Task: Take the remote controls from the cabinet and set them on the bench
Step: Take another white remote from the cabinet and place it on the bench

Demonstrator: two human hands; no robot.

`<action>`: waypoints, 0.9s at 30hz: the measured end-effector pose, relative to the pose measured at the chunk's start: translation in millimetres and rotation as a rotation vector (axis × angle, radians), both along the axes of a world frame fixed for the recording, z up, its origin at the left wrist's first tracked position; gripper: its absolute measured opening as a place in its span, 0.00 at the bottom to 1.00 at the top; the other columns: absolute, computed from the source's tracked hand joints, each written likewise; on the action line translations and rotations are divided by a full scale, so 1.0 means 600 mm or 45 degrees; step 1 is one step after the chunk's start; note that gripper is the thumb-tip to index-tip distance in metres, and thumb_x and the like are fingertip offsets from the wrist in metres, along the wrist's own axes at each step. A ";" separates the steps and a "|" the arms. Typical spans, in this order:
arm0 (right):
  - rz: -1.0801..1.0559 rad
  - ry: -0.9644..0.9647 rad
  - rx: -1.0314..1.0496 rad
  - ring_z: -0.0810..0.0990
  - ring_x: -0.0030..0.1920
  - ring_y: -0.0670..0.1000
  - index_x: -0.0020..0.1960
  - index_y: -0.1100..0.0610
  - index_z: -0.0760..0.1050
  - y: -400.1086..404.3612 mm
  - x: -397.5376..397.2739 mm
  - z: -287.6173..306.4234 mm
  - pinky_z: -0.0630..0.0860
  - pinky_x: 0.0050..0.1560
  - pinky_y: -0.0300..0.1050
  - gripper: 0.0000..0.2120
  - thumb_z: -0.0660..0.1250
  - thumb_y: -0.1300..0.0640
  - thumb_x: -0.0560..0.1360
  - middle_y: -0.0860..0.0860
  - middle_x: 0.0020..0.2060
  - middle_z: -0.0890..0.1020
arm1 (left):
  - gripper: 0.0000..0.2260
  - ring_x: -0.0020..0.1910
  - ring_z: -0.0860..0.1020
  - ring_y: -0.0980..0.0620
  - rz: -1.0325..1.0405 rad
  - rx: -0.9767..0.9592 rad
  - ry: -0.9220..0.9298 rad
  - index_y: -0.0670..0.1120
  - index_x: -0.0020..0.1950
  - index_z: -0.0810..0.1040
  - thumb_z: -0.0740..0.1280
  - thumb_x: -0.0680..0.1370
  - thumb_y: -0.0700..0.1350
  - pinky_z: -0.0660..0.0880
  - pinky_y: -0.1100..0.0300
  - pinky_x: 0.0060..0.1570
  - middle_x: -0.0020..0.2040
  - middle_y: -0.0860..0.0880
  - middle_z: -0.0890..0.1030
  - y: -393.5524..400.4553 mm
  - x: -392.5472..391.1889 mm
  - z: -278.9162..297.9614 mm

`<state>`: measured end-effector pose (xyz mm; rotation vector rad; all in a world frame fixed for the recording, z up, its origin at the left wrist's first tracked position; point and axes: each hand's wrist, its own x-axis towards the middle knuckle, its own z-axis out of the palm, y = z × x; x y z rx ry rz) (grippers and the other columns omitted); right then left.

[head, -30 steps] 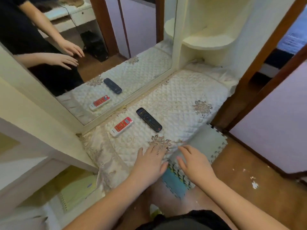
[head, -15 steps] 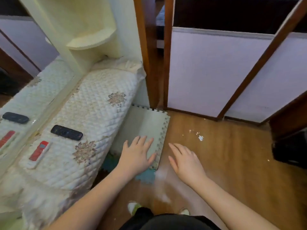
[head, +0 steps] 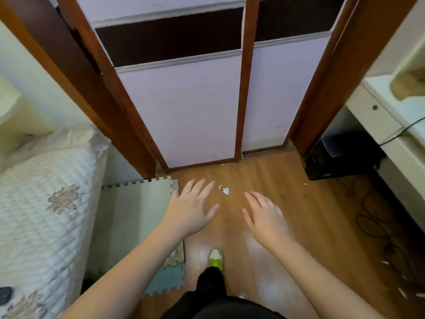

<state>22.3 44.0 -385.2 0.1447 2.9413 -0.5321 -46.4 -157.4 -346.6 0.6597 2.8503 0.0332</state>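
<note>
The bench (head: 41,203), covered with a quilted cream cloth, runs along the left edge of the view. Only the tip of the black remote (head: 5,294) shows on it at the lower left edge; the red and white remote is out of view. My left hand (head: 190,209) floats over the wooden floor with fingers spread and nothing in it. My right hand (head: 266,217) hangs beside it, also spread and holding nothing. Both hands are well to the right of the bench.
Lilac sliding doors (head: 190,107) in brown frames stand ahead. Foam mats (head: 138,215) lie on the floor by the bench. A black box (head: 340,155) and cables sit under a cream desk (head: 391,125) at the right. My foot (head: 215,257) is on the floor.
The view has swung right, away from the bench and mirror toward the doors and desk. Both remotes stayed on the bench and slid out of view. My hands remain apart and hold nothing.
</note>
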 end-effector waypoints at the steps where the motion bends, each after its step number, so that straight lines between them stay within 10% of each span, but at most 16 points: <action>1: -0.038 -0.003 -0.002 0.62 0.73 0.49 0.75 0.50 0.58 0.012 -0.009 0.003 0.60 0.70 0.49 0.24 0.52 0.46 0.80 0.47 0.73 0.63 | 0.30 0.78 0.53 0.49 -0.051 0.013 -0.001 0.57 0.79 0.48 0.49 0.78 0.66 0.57 0.42 0.73 0.79 0.53 0.56 0.016 -0.016 0.001; 27: -0.855 -0.003 0.368 0.65 0.72 0.50 0.74 0.48 0.61 0.381 -0.149 0.131 0.63 0.70 0.49 0.24 0.52 0.43 0.80 0.49 0.72 0.66 | 0.27 0.77 0.57 0.48 -1.027 0.139 -0.001 0.57 0.78 0.53 0.47 0.80 0.63 0.58 0.42 0.73 0.78 0.52 0.60 0.536 -0.307 0.077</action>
